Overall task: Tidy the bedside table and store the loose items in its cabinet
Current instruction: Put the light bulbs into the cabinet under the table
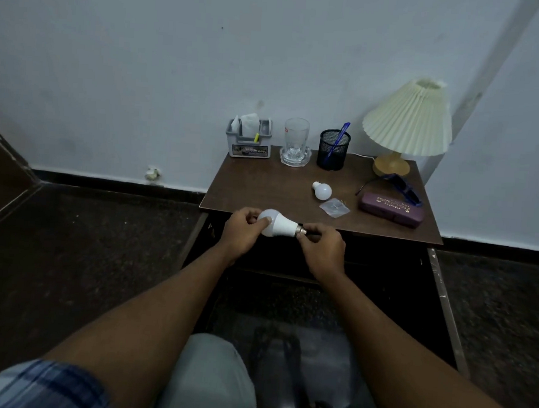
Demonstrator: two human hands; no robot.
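Note:
A large white light bulb [281, 226] lies sideways in the air just in front of the brown bedside table [253, 187]. My left hand [242, 232] grips its round globe end, and my right hand [322, 248] pinches its metal base. Below my hands the cabinet [368, 273] stands open, dark inside. On the tabletop lie a smaller white bulb [322, 190], a small clear plastic packet [334, 207], a purple spectacle case [391, 209] and blue glasses [400, 186].
Along the back of the table stand a grey organiser [250, 139], a glass on a saucer [296, 142], a black mesh pen pot with a blue pen [333, 149] and a cream pleated lamp [407, 124]. The cabinet doors [445, 303] hang open at both sides. My knee [210, 377] is below.

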